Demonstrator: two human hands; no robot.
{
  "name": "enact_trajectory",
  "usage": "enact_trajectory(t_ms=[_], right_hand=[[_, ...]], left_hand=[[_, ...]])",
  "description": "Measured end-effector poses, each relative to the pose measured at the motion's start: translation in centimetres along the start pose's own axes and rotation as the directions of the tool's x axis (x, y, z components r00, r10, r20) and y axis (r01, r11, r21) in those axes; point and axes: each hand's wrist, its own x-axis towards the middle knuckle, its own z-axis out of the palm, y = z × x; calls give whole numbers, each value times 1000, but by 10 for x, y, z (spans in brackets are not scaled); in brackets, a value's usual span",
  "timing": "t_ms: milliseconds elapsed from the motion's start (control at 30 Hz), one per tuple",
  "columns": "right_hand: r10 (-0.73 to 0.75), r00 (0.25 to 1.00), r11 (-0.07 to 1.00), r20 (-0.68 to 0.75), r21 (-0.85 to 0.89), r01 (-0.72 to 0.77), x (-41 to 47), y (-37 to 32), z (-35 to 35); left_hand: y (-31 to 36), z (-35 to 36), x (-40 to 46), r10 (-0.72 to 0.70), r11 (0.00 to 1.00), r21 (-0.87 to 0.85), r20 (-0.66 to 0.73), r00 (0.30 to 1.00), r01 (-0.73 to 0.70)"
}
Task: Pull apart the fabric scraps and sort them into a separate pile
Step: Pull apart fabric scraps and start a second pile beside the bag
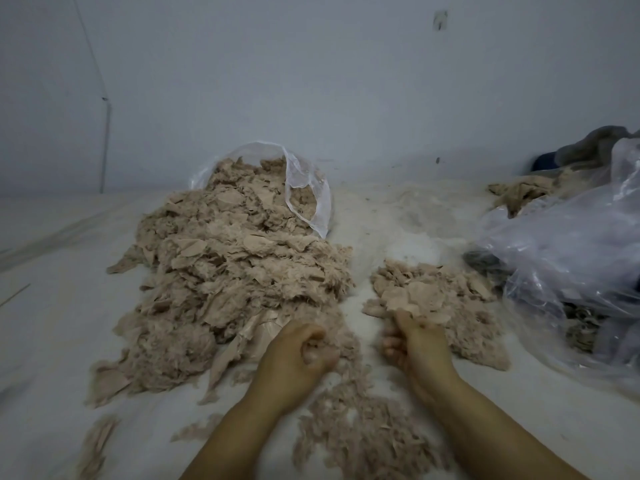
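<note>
A big heap of beige-pink fabric scraps [228, 278] spills from a clear plastic bag [304, 195] at centre left. A smaller pile of the same scraps [436, 299] lies to its right. My left hand [298, 355] is curled round a clump of scraps at the near edge of the big heap. At the near edge of the small pile, my right hand [415, 348] holds a flat scrap [412, 299] between thumb and fingers. Loose fluffy shreds [360, 434] lie between my forearms.
The work surface is a white sheet [52, 306]. A large crumpled clear plastic bag [571, 258] with more scraps sits at the right, with grey cloth [595, 143] behind it. A pale wall [311, 81] closes off the back.
</note>
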Motion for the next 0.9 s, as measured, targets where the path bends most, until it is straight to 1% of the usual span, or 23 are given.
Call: enact_trajectory(t_ms=[33,67,100,133,167,200,233,300,367,433,467,500,533,567,633,667,700,767,800,833,867,900], right_hand=[[32,996,997,80,-74,-26,-3,3,2],[55,983,974,175,-227,-14,-8,7,5],[56,966,885,252,-460,69,-11,11,7],[13,953,698,304,-685,209,-10,15,6],[-66,934,487,351,-806,337,-7,17,6],[-141,913,353,382,-843,407,-4,16,4],[-194,901,308,388,-848,432,-2,14,1],[-263,896,305,358,-850,429,4,12,-6],[-269,890,284,368,-853,438,8,12,-10],[-192,876,273,443,-833,481,8,15,-7],[-144,854,228,500,-823,521,8,19,-4],[-124,826,178,549,-807,563,9,21,0],[-150,808,174,569,-789,589,9,23,4],[-196,808,216,556,-779,589,8,23,6],[-284,826,370,488,-739,564,6,20,6],[-299,829,432,473,-708,559,5,18,4],[-297,823,470,484,-676,567,3,17,2],[-273,799,505,535,-628,593,-1,16,-1],[-269,794,512,545,-617,597,-3,16,-1],[-272,795,522,542,-611,595,-3,16,-1],[-280,797,530,535,-606,593,-3,16,0],[-286,793,529,538,-601,599,-3,16,1]], left_hand=[[-4,0,-1,20,992,126,56,998,-27],[-6,1,-1,33,979,199,89,995,-50],[-7,1,0,45,976,209,72,996,-59],[-5,0,-1,52,984,167,39,998,-57],[-3,-1,-1,57,992,110,5,998,-57],[-3,-2,0,68,995,70,-9,998,-68],[-3,-2,0,91,993,69,3,996,-91],[-3,-4,-2,139,985,93,39,990,-142],[-2,-4,-2,166,980,101,72,983,-173],[-1,-3,-2,191,978,71,91,977,-198],[-1,-2,-2,203,977,51,102,974,-209],[0,-2,-3,215,975,35,115,970,-220],[-1,-2,-4,232,971,24,129,964,-237],[-2,-1,-4,252,966,27,143,957,-258],[-5,0,-5,270,958,55,157,950,-282],[-6,0,-5,268,957,73,148,952,-281],[-5,2,-3,261,958,84,127,957,-273],[2,3,-1,240,967,85,24,971,-241],[6,4,1,258,964,90,-68,964,-252],[10,4,4,305,951,113,-169,937,-288],[12,2,7,361,930,159,-217,907,-332],[13,1,11,392,912,202,-180,902,-357]])
